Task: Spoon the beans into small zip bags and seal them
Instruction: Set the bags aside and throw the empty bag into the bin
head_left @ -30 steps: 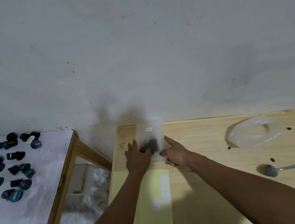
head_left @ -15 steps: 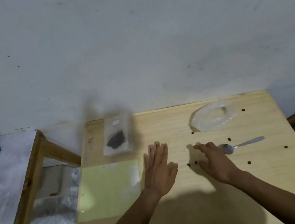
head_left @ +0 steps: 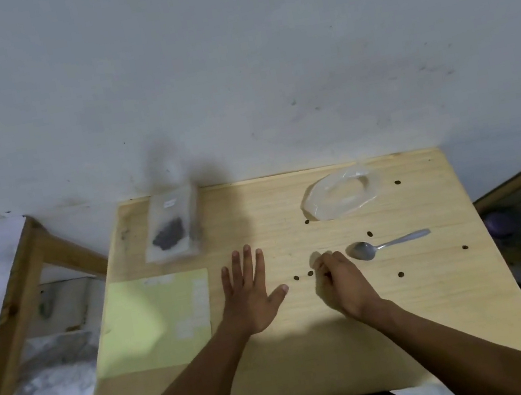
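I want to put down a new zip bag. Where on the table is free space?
Free: between the bean bag and the clear plastic bag; also the near edge of the table beside the forearms. Crowded: loose beans around the spoon.

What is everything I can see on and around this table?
filled zip bags: a small stack, clear with dark beans, table's far left
empty plastic bag: one, clear, far right
spoon: one, silver, beside right hand
loose beans: about eight, dark, scattered right half
sheet: one, pale yellow, left side
table: one, light wood
left hand: flat, fingers spread
right hand: fingers curled near two beans; contents hidden
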